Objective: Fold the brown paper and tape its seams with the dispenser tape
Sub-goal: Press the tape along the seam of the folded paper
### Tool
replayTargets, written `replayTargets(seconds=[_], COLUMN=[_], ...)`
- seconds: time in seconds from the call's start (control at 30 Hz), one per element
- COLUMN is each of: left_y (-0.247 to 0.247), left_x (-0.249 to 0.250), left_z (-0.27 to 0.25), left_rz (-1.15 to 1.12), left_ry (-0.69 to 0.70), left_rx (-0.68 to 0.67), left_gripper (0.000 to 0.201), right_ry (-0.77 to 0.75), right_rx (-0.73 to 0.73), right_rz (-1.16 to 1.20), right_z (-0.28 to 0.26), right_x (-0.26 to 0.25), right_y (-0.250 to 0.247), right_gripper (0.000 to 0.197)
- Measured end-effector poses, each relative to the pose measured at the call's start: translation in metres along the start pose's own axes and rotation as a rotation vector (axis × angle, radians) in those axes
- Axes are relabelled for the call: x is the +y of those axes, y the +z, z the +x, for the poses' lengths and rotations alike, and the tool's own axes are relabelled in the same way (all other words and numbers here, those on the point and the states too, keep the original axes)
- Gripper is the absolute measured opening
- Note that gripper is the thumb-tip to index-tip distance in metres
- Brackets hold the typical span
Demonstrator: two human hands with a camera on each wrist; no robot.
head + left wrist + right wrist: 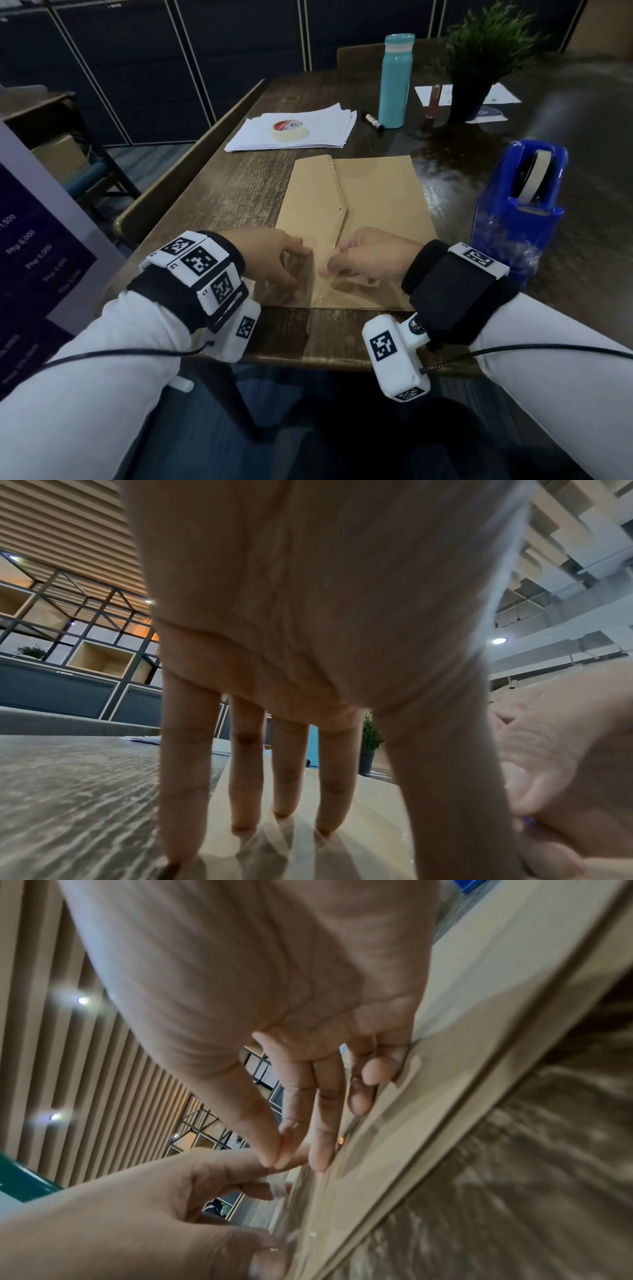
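The folded brown paper (376, 192) lies flat near the table's front edge, its overlapped seam (343, 205) running away from me. My left hand (301, 270) rests left of the seam's near end, straight fingers (284, 791) pressing their tips on the paper (369, 818). My right hand (329, 267) is just right of the seam. In the right wrist view its thumb and forefinger pinch a clear tape strip (279, 1185) that hangs down to the paper (445, 1069). The blue tape dispenser (520, 202) stands to the right of the paper.
A roll of masking tape (289, 129) sits on a stack of white sheets (329, 126) behind the paper. Farther back stand a teal bottle (395, 82), a marker (374, 121), a slim tube (432, 106) and a potted plant (479, 61). A chair (185, 171) stands at the table's left.
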State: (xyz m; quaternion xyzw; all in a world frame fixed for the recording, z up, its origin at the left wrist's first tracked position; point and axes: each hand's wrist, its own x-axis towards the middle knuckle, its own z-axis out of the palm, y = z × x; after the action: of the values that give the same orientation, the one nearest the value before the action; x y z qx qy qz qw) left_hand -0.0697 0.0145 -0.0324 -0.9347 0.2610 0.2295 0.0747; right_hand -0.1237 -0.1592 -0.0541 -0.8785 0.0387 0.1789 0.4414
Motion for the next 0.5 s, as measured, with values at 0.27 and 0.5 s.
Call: replayTargets(seconds=[0.27,0.5], left_y=[0.0003,0.0010], left_x=[0.0000,0.0019], left_z=[-0.0006,-0.0033], left_rz=[-0.004,-0.067], left_ry=[0.004,-0.024], left_rx=[-0.004,0.076], left_gripper=[0.087,0.059], right_ry=[0.006,0.007], right_rx=[-0.014,0.006], right_rz=[-0.029,-0.022], right_z=[-0.0019,-0.0015], right_x=[-0.0040,-0.0038], right_y=[0.0016,0.0047], right_gripper=[0.017,0.019])
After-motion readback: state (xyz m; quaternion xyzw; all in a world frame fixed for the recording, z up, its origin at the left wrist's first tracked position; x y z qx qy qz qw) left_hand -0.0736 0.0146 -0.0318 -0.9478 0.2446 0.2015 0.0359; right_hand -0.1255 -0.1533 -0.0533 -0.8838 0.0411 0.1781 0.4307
